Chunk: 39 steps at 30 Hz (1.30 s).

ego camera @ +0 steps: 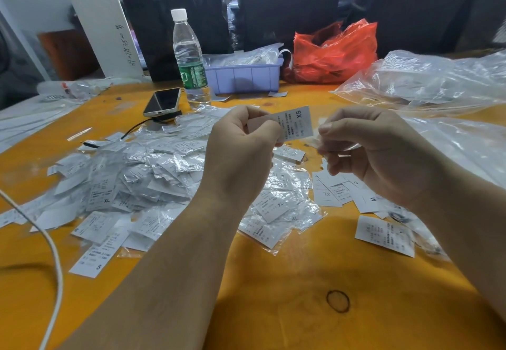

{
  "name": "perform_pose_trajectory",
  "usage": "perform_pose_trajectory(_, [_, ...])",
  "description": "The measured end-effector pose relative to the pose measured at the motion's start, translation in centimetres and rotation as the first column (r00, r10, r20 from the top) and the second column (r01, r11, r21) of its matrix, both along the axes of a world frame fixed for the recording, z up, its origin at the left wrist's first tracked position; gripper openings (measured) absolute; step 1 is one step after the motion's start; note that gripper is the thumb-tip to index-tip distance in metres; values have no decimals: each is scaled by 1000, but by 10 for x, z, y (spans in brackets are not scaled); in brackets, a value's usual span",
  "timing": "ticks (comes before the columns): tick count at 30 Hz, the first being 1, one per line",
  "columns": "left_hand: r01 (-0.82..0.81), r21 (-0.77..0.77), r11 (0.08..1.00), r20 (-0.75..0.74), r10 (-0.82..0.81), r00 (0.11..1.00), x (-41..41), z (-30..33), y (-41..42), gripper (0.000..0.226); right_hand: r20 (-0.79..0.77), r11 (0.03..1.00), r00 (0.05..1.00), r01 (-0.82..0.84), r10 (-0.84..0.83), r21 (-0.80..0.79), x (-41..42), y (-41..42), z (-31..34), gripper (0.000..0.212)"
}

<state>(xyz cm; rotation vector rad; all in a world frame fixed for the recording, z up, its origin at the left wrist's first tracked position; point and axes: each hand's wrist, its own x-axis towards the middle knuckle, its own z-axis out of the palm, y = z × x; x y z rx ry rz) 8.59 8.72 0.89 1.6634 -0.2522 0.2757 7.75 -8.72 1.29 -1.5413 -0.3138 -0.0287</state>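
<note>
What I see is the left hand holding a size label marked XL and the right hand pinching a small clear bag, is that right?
Not quite. The head view shows the size label in the left hand marked XS, not XL. The right hand does pinch a small clear bag.

The white size label (295, 125) is a small paper rectangle printed "XS" above rows of fine dark text. It is held tilted above the table, its left end pinched in the left hand (241, 141). Just beside its right edge is a small clear plastic sleeve (345, 147) — thin, nearly see-through — pinched in the right hand (369, 155).
</note>
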Motion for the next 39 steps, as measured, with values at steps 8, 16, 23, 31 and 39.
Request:
perform_pose_trajectory(8, [-7, -6, 1000, 6, 7, 1000, -1, 1, -1, 6, 29, 1000, 1000, -2, 2, -25, -1, 0, 0, 9])
perform_pose_trajectory(16, [-27, 105, 994, 109, 16, 994, -8, 3, -4, 6, 57, 997, 996, 73, -73, 1, -3, 0, 2, 18])
perform_pose_trajectory(23, [24, 169, 985, 130, -46, 990, -11, 6, -5, 9, 73, 991, 988, 132, -133, 16, -5, 2, 5, 26])
perform_pose_trajectory(31, [32, 39, 999, 80, -35, 996, -7, 6, -2, 9, 41, 999, 998, 42, -41, -25, -6, 2, 4, 9])
perform_pose_trajectory(39, [54, -64, 996, 13, -53, 998, -3, 3, -1, 7, 64, 997, 997, 54, -49, -64, -5, 0, 2, 11])
